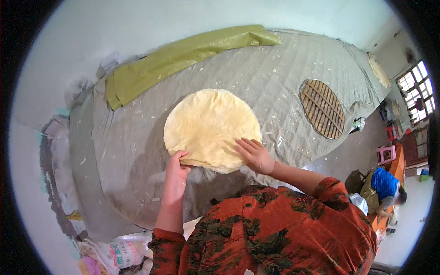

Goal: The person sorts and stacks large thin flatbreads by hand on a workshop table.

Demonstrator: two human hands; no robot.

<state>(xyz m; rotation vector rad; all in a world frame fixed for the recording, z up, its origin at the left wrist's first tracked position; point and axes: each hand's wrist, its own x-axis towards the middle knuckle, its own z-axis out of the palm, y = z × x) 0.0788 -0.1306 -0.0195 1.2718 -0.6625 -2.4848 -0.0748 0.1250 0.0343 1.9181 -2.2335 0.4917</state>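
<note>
A stack of large, round, pale yellow thin dough sheets [211, 121] lies in front of me, its layered edge showing on the near side. My left hand [178, 164] grips the near left edge, thumb on top and the other fingers hidden underneath. At the near right, my right hand [255, 156] rests on the top sheet with its fingers stretched out, holding nothing. Under the stack spreads a wrinkled grey cloth [137, 137] dotted with small pale scraps.
Along the back left lies a folded olive-green sheet [183, 62]. A round slatted wooden rack [322, 109] is to the right. At far right, a person in blue [385, 184] bends near an orange surface, by a pink stool [386, 155]. Bags [121, 253] lie at lower left.
</note>
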